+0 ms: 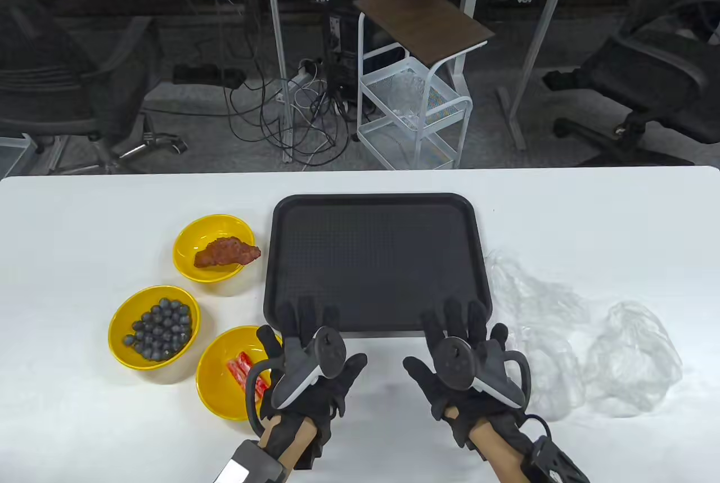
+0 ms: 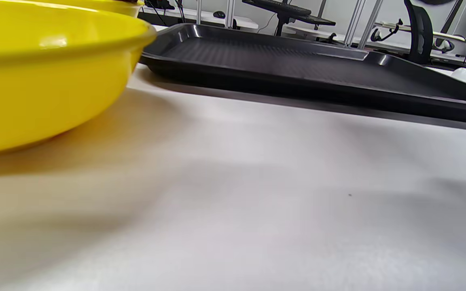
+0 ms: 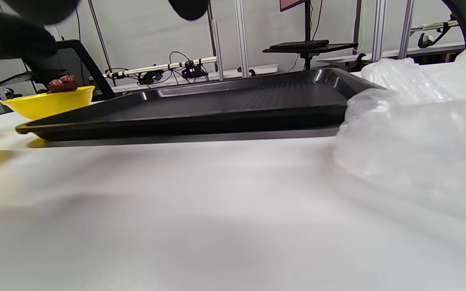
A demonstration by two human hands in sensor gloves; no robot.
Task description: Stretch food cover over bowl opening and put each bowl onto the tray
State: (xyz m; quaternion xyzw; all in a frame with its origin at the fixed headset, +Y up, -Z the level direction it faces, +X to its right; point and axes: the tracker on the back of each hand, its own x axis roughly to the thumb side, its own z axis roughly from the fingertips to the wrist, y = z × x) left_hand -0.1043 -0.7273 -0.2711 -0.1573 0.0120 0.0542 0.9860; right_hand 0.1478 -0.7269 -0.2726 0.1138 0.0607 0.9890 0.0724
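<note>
Three yellow bowls (image 1: 183,303), uncovered, sit left of the bare black tray (image 1: 376,207) in the table view; clear food covers (image 1: 585,348) lie crumpled just right of the right hand (image 1: 467,362), nearer it than the left hand (image 1: 312,362). Both hands lie flat, fingers spread, holding nothing. Left wrist view: the nearest bowl (image 2: 43,76) looms close. Right wrist view: covers (image 3: 415,141) bulk at right.

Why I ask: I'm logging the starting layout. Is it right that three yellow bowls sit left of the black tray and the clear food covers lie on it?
Not quite. In the table view the clear food covers lie on the table right of the black tray, not on it. The three yellow bowls do sit left.
</note>
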